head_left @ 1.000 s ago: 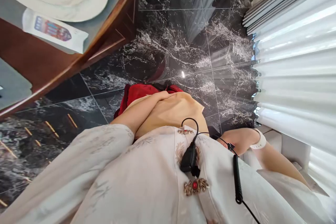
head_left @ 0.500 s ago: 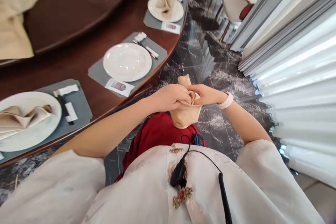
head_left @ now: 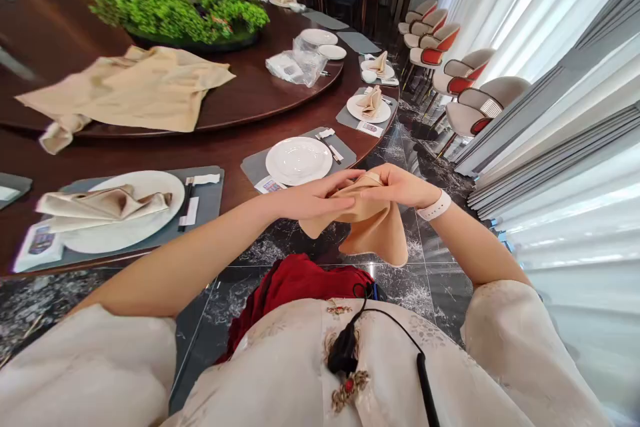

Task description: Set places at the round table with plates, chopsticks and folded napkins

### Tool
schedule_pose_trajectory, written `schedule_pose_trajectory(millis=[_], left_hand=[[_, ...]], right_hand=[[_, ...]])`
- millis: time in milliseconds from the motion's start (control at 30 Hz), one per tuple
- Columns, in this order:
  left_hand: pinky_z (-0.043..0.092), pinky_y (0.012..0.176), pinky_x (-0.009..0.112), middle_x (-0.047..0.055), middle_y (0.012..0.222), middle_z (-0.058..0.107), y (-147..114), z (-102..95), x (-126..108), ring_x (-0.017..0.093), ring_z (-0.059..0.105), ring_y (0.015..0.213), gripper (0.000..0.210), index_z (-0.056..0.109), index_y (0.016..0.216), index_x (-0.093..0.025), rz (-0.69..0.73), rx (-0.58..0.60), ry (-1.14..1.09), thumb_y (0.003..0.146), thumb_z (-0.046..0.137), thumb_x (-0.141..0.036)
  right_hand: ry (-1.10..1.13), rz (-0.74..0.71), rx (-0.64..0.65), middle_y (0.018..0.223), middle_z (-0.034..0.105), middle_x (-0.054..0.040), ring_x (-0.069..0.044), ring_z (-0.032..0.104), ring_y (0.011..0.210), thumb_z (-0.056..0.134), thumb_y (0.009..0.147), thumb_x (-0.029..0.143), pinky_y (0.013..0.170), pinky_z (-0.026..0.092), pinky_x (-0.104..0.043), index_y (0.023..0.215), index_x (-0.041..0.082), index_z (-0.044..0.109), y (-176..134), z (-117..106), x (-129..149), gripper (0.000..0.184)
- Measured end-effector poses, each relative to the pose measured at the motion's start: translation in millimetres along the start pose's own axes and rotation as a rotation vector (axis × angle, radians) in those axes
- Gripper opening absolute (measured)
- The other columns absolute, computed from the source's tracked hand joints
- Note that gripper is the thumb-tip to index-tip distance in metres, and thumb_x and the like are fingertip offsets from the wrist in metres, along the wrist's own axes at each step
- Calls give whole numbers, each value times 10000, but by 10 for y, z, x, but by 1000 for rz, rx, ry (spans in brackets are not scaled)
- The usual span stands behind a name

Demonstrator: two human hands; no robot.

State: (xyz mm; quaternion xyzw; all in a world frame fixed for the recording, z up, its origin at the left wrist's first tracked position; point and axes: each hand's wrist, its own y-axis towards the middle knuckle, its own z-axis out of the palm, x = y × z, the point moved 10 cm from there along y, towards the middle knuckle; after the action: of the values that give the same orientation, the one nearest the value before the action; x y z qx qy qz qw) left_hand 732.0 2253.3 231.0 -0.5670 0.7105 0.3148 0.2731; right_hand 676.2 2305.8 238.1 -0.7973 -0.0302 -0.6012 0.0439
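Note:
A beige cloth napkin (head_left: 377, 233) hangs between my two hands, in front of my waist and beyond the table's edge. My left hand (head_left: 325, 195) lies against its left side, thumb and fingers around a fold. With the fingertips of my right hand (head_left: 403, 187), which has a white wristband, I pinch the gathered top. The cloth's lower part drapes loosely in a curve. Just past my hands, a bare white plate (head_left: 299, 160) sits on a grey placemat (head_left: 253, 163). To the left, a folded napkin (head_left: 107, 205) rests on another white plate (head_left: 150, 223).
The round table (head_left: 225, 147) carries a raised turntable (head_left: 245, 107) with a heap of beige cloths (head_left: 150, 87), a green plant (head_left: 155, 3) and a clear plastic bag (head_left: 300, 67). Chairs (head_left: 483, 107) and white curtains (head_left: 565, 213) stand to the right.
My view has tilted up, showing more of the table. The napkin, earlier bunched upright between my fingers, now spreads wider and hangs lower. My left hand has opened out along it.

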Motion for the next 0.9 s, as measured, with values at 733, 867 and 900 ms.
schedule_pose_trajectory(millis=[733, 867, 900], left_hand=[[484, 902, 346, 69, 941, 605, 788, -765, -63, 223, 607, 987, 372, 713, 1016, -167, 52, -307, 659, 979, 455, -433], [491, 891, 358, 80, 935, 597, 1219, -868, 329, 253, 614, 988, 443, 723, 951, -148, -64, -427, 624, 908, 576, -564], [491, 888, 359, 85, 929, 607, 1358, -903, 427, 258, 620, 986, 433, 724, 954, -145, -80, -423, 611, 918, 566, -547]], right_hand=[[377, 269, -717, 666, 652, 11, -114, 660, 604, 612, 957, 203, 677, 618, -246, 902, 194, 552, 319, -1446, -117, 82], [348, 169, -836, 775, 705, -26, -89, 714, 706, 574, 999, 139, 697, 619, -188, 844, 161, 553, 315, -1802, 156, 158], [310, 160, -861, 780, 706, -27, -86, 720, 715, 576, 1000, 122, 687, 617, -174, 828, 157, 551, 310, -1914, 220, 177]])
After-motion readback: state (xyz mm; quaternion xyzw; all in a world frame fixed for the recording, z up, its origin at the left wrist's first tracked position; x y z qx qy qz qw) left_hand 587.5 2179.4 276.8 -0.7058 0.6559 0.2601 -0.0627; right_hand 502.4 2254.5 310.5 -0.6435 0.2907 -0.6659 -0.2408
